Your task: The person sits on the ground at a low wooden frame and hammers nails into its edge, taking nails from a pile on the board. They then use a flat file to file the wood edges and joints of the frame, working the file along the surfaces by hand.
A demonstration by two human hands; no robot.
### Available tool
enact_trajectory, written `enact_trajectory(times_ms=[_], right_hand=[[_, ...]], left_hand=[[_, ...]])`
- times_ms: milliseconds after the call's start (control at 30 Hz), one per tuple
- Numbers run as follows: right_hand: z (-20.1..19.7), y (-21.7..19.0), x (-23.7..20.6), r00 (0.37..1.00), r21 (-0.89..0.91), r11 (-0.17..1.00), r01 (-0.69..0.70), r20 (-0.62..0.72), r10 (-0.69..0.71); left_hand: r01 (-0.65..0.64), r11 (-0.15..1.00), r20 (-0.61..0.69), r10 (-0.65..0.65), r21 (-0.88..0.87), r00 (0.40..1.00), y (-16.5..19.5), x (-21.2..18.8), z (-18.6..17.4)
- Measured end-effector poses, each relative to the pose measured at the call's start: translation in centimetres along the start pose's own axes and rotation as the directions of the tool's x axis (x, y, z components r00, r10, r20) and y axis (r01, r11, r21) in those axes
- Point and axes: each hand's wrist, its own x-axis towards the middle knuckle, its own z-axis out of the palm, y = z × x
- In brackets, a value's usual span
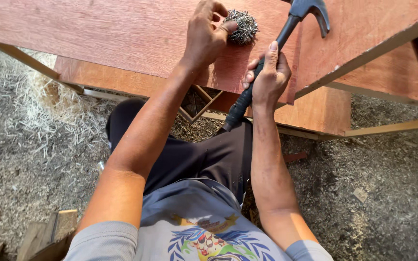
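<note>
Left to right from my feed: left hand [206, 36] sits on the reddish plywood panel [122, 34], fingers [227, 25] pinching into the heap of nails [242, 26] just to its right — touching, the nearer hand. Right hand [269, 77] is clenched on the black hammer [267, 63] grip; handle's long axis tilts up-right, head above the panel, near the heap. Sawdust floor [388, 183] below.

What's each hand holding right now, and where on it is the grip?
The right hand grips a claw hammer around the middle of its dark handle. The left hand holds nothing whole; its fingertips pinch into a pile of nails on the plywood sheet.
</note>
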Motion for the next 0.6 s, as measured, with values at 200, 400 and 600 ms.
enact_trajectory(times_ms=[200, 400, 600], right_hand=[[-0.9, 0.3, 0.2, 0.995, -0.001, 1.000, 0.031, 0.090, -0.031], [-1.0, 0.5, 0.0, 0.982, -0.037, 0.999, 0.040, 0.186, -0.033], [-0.4, 0.9, -0.5, 0.970, -0.040, 0.993, 0.111, 0.221, -0.100]], left_hand=[[0.056, 0.997, 0.053, -0.058, 0.045, 0.997, -1.6, -0.3, 0.9], [-0.032, 0.999, -0.021, 0.033, 0.019, 0.999, -1.7, -0.6, 1.2], [0.141, 0.990, -0.012, -0.141, 0.027, 0.990, -1.2, -0.2, 0.1]])
